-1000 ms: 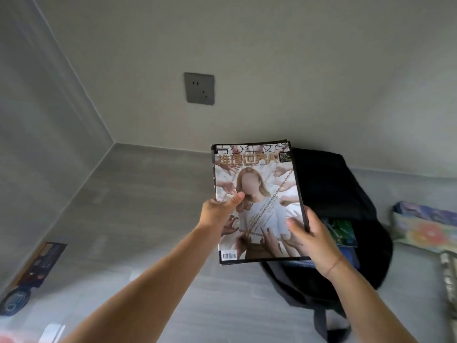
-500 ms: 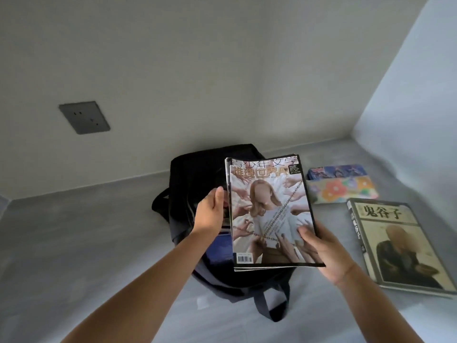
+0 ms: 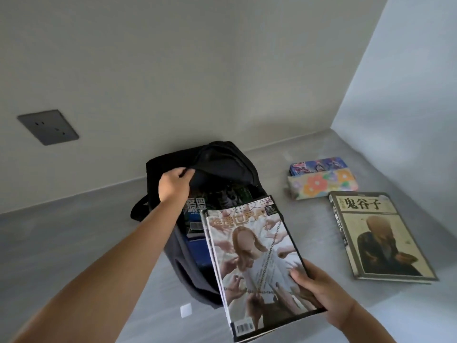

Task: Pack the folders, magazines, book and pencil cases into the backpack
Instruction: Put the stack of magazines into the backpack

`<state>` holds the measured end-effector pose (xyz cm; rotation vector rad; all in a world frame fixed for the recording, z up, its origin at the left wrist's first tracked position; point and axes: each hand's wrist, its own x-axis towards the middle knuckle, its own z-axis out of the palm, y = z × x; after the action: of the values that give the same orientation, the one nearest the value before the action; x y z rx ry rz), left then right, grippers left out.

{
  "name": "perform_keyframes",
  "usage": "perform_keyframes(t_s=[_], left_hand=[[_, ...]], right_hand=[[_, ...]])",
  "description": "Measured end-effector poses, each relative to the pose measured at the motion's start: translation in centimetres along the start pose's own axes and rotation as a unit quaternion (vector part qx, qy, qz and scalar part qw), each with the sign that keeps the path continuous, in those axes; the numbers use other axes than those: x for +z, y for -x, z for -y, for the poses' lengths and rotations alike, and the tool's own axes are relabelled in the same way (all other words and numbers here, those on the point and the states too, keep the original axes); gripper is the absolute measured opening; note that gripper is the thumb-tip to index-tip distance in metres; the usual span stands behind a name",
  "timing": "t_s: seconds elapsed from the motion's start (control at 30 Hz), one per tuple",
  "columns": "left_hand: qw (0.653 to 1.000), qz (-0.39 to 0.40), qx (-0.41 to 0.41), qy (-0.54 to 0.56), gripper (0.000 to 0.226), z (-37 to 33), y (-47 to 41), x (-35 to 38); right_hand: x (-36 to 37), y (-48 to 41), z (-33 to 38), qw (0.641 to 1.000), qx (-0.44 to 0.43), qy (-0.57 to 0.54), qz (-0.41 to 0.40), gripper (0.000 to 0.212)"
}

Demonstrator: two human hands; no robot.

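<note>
A black backpack (image 3: pixel 222 167) lies open on the grey surface, and my left hand (image 3: pixel 173 186) grips the edge of its top flap. Inside it I see a dark magazine (image 3: pixel 195 206) and something blue (image 3: pixel 200 253) beneath. My right hand (image 3: pixel 319 290) holds a stack of magazines (image 3: pixel 254 263) by the lower right corner, tilted over the backpack's front edge. Right of the bag lie two pencil cases, a floral one (image 3: pixel 321 184) and a blue one (image 3: pixel 319 164) behind it, and a thick book (image 3: pixel 378 238) with a beige cover.
The grey surface (image 3: pixel 74 238) ends at walls behind and on the right. A grey power socket (image 3: pixel 48 127) sits on the back wall. A small white scrap (image 3: pixel 186 310) lies in front of the bag.
My left hand let go of the magazines and took hold of the backpack flap. My right hand alone now holds the stack, lowered toward the bag's opening. The view came closer.
</note>
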<state>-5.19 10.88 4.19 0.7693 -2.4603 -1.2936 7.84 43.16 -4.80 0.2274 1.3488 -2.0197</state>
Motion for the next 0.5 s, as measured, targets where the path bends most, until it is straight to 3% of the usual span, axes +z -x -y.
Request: perform_keyframes(t_s=[0.1, 0.23, 0.5], left_hand=[[1.0, 0.02, 0.016, 0.017, 0.028, -0.4, 0.1, -0.3], [0.999, 0.048, 0.021, 0.014, 0.026, 0.5, 0.5, -0.7], [0.998, 0.056, 0.008, 0.033, 0.022, 1.4, 0.7, -0.7]], right_hand=[[2.3, -2.7, 0.6, 1.0, 0.028, 0.01, -0.002, 0.074], [5.8, -8.6, 2.9, 0.997, 0.03, 0.052, -0.038, 0.028], [7.5, -17.4, 7.9, 0.95, 0.002, 0.289, -0.121, 0.042]])
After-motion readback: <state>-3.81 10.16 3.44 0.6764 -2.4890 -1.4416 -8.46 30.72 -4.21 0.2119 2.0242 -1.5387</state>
